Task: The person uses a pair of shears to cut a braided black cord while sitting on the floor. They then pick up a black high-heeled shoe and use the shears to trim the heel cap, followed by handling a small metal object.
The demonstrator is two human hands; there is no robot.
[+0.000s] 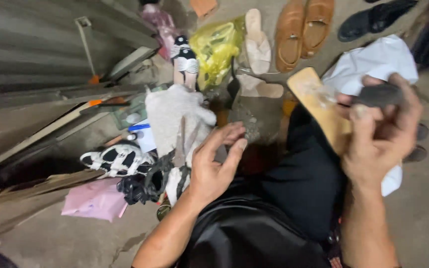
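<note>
The concrete floor fills the lower left of the frame, with a grey corrugated metal sheet leaning across the upper left. The person's dark-clothed lap takes the lower middle.

At the right of the frame the right hand is raised and clenched around a tan shoe sole. Its long axis runs from the top middle of the frame down and to the right into the palm, so the free end points up and left, away from the wrist. The thumb and fingertips of the same hand also pinch a small dark heel piece just above the sole's held end; whether the two touch is hard to tell through the blur. A white cloth lies behind the hand.

The left hand sits in the middle of the frame, open and empty, fingers spread, palm turned toward the right. The sole lies to its right and slightly higher, apart from it, so the right hand is the only one in contact.

Left of the open hand a pale rag is draped over clutter, near a black-and-white sandal and a pink sheet. Along the top edge sit a yellow plastic bag and a pair of tan loafers.
</note>
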